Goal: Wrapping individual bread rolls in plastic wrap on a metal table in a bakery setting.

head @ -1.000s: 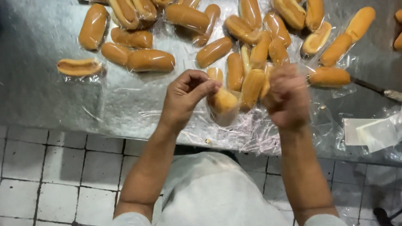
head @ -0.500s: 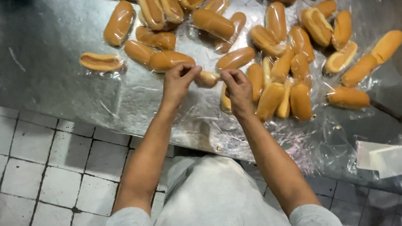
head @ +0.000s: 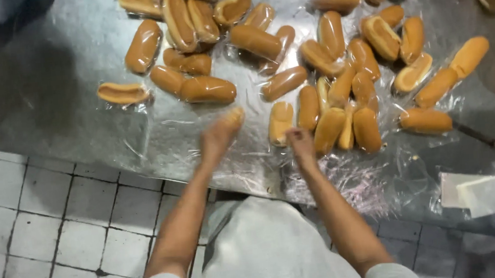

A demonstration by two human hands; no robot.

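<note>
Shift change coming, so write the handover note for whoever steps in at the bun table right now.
Left hand: blurred, over the clear plastic sheet, fingers stretched toward a wrapped bun; whether it holds anything cannot be told.
Right hand: at the near edge of the main heap of buns, beside a split bun; grip unclear.
Buns lie scattered over the metal table, some in clear wrap, some cut open. A knife and a pale block in plastic lie to the right.
Done: many buns wrapped. Left: the loose ones in the heap.

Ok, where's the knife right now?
In the head view the knife lies at the table's far right, past the right hand, between a bagged roll and the folded plastic.
</note>
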